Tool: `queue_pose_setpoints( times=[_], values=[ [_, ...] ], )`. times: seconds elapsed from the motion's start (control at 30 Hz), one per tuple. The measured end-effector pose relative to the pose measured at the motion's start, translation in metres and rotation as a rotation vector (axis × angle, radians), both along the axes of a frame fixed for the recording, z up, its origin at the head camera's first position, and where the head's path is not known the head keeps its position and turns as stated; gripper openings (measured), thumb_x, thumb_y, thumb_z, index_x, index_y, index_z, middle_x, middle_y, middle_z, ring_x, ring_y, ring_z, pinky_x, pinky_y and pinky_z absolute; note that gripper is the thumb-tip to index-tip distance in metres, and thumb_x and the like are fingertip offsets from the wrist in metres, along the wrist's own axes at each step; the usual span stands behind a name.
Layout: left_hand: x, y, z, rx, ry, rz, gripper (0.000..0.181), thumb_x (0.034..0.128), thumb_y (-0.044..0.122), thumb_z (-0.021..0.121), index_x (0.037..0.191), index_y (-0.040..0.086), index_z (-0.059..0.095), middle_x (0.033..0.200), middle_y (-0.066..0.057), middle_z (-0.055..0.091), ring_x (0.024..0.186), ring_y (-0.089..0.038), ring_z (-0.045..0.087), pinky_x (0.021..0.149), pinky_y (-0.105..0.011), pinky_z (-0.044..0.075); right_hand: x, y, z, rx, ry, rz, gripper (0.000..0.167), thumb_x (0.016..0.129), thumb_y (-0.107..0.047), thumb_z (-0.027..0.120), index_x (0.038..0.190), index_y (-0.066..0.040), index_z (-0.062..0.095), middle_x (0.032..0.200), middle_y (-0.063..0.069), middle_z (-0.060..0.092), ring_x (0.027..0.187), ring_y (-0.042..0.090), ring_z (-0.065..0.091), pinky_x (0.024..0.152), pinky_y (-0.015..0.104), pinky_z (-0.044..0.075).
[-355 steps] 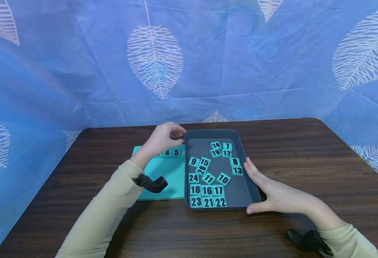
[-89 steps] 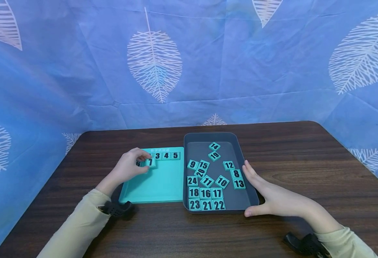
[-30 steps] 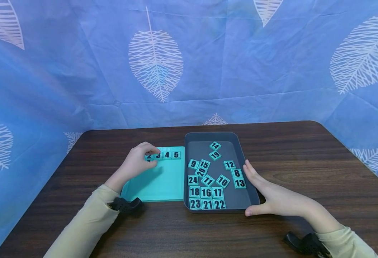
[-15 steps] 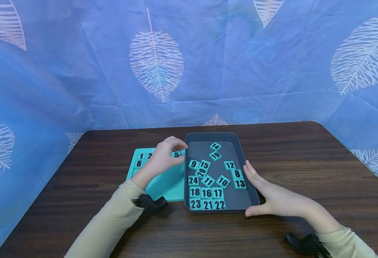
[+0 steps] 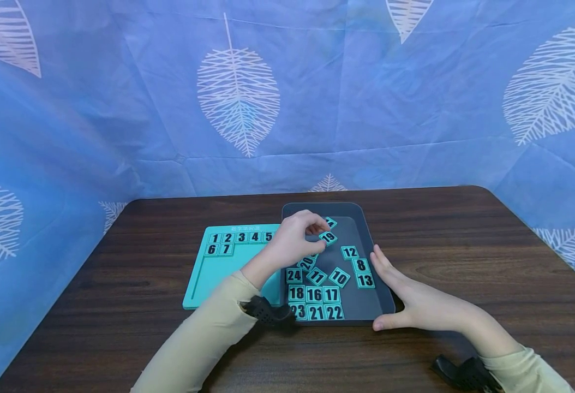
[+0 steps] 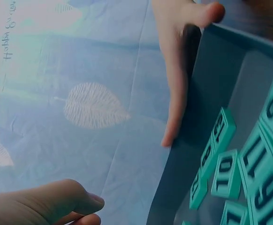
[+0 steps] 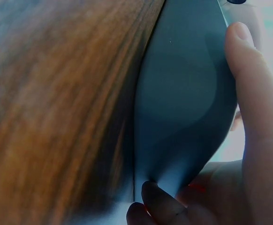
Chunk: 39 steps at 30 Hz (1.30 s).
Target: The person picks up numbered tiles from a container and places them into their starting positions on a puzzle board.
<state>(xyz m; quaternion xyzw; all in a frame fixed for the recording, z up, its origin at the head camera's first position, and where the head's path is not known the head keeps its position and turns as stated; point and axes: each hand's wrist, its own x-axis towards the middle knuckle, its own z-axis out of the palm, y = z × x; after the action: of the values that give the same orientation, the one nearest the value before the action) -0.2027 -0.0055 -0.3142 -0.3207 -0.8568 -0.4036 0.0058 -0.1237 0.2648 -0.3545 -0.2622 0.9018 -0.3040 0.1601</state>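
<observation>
My left hand (image 5: 294, 240) hovers over the dark grey tray (image 5: 363, 303) with nothing visible in its grasp. Its fingertips are nearest the number 19 tile (image 5: 328, 238), and the fingers partly cover another tile (image 5: 332, 222) behind it. Tiles 9 and 15 are hidden beneath this hand. My right hand (image 5: 420, 303) rests against the tray's right side, fingers straight along the wall and thumb at the front corner. To the left lies a turquoise board (image 5: 219, 281) with tiles 1 to 5 in its top row and tiles 6 and 7 (image 5: 226, 249) below.
Several numbered tiles, among them 12 (image 5: 349, 251), 10 (image 5: 339, 276) and 22 (image 5: 334, 311), lie loose in the tray. The brown wooden table (image 5: 444, 229) extends around both. Behind it hangs a blue leaf-patterned cloth (image 5: 317, 109).
Tile 7 went from the tray to the board's second row, beside 6, and was let go. My left hand then moved right, over the tray. The right hand stayed at the tray's side.
</observation>
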Motion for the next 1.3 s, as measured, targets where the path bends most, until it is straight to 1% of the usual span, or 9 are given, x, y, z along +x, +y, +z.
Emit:
queue_pose_setpoints(
  times=[0.23, 0.4, 0.6, 0.7, 0.83, 1.0, 1.13, 1.23, 1.3],
  values=[
    [-0.001, 0.024, -0.002, -0.014, -0.008, -0.047, 0.021, 0.0865, 0.009, 0.069, 0.107, 0.005, 0.068, 0.103, -0.005, 0.059, 0.095, -0.023, 0.058, 0.080, -0.023, 0.048, 0.000, 0.000, 0.000, -0.007, 0.006, 0.002, 0.110, 0.084, -0.047, 0.069, 0.153, -0.011, -0.009, 0.156, 0.012, -0.020, 0.141, 0.043, 0.008, 0.097, 0.059, 0.036],
    [-0.007, 0.038, -0.008, -0.027, -0.026, -0.071, 0.020, 0.0863, 0.008, 0.069, 0.106, 0.005, 0.068, 0.101, -0.006, 0.060, 0.094, -0.023, 0.058, 0.077, -0.018, 0.046, 0.000, 0.000, 0.000, -0.014, -0.001, 0.006, 0.110, 0.084, -0.046, 0.069, 0.153, -0.011, -0.009, 0.156, 0.013, -0.020, 0.140, 0.044, 0.007, 0.097, 0.061, 0.035],
    [-0.009, 0.054, -0.013, -0.032, -0.042, -0.099, 0.020, 0.0866, 0.009, 0.069, 0.106, 0.003, 0.069, 0.101, -0.008, 0.061, 0.089, -0.016, 0.058, 0.075, -0.016, 0.046, 0.000, 0.000, 0.000, -0.012, -0.007, 0.005, 0.110, 0.084, -0.047, 0.069, 0.153, -0.010, -0.009, 0.156, 0.013, -0.020, 0.141, 0.044, 0.006, 0.099, 0.062, 0.033],
    [-0.010, 0.059, -0.014, -0.031, -0.054, -0.102, 0.020, 0.0873, 0.009, 0.068, 0.106, 0.003, 0.069, 0.099, -0.006, 0.062, 0.086, -0.012, 0.057, 0.075, -0.015, 0.046, 0.000, 0.000, 0.001, -0.009, -0.011, 0.001, 0.110, 0.084, -0.047, 0.069, 0.153, -0.010, -0.009, 0.156, 0.013, -0.020, 0.140, 0.044, 0.007, 0.098, 0.063, 0.033],
    [-0.012, 0.063, -0.017, -0.019, -0.085, -0.088, 0.019, 0.0877, 0.009, 0.068, 0.105, 0.003, 0.069, 0.096, -0.002, 0.061, 0.084, -0.009, 0.057, 0.074, -0.015, 0.046, 0.000, 0.000, 0.001, -0.011, -0.015, -0.004, 0.110, 0.084, -0.046, 0.069, 0.153, -0.010, -0.009, 0.156, 0.012, -0.021, 0.140, 0.045, 0.006, 0.098, 0.064, 0.033],
    [-0.015, 0.065, -0.026, -0.007, -0.135, -0.087, 0.018, 0.0878, 0.009, 0.068, 0.104, 0.003, 0.069, 0.093, 0.000, 0.062, 0.081, -0.006, 0.057, 0.073, -0.015, 0.046, 0.000, 0.000, 0.000, -0.011, -0.014, -0.001, 0.109, 0.084, -0.046, 0.069, 0.153, -0.011, -0.009, 0.156, 0.010, -0.022, 0.140, 0.044, 0.006, 0.098, 0.063, 0.033],
    [-0.016, 0.066, -0.032, 0.012, -0.156, -0.089, 0.017, 0.0876, 0.008, 0.068, 0.104, 0.003, 0.069, 0.092, 0.000, 0.062, 0.081, -0.006, 0.057, 0.072, -0.015, 0.047, -0.001, 0.001, -0.001, -0.005, -0.008, 0.004, 0.109, 0.085, -0.047, 0.068, 0.153, -0.011, -0.009, 0.156, 0.009, -0.023, 0.140, 0.044, 0.008, 0.098, 0.062, 0.034],
    [-0.016, 0.067, -0.034, -0.003, -0.171, -0.085, 0.017, 0.0873, 0.007, 0.068, 0.104, 0.003, 0.069, 0.093, -0.001, 0.063, 0.081, -0.007, 0.057, 0.072, -0.015, 0.047, -0.001, 0.001, -0.001, 0.000, -0.001, 0.008, 0.109, 0.084, -0.048, 0.068, 0.153, -0.011, -0.009, 0.156, 0.010, -0.022, 0.140, 0.043, 0.009, 0.098, 0.060, 0.035],
    [-0.016, 0.068, -0.036, -0.032, -0.184, -0.086, 0.018, 0.0868, 0.007, 0.068, 0.104, 0.002, 0.069, 0.094, -0.002, 0.063, 0.081, -0.007, 0.057, 0.072, -0.015, 0.047, -0.001, 0.001, -0.001, 0.004, 0.002, 0.008, 0.109, 0.084, -0.048, 0.068, 0.153, -0.012, -0.009, 0.156, 0.010, -0.022, 0.140, 0.043, 0.010, 0.098, 0.060, 0.035]
  ],
)
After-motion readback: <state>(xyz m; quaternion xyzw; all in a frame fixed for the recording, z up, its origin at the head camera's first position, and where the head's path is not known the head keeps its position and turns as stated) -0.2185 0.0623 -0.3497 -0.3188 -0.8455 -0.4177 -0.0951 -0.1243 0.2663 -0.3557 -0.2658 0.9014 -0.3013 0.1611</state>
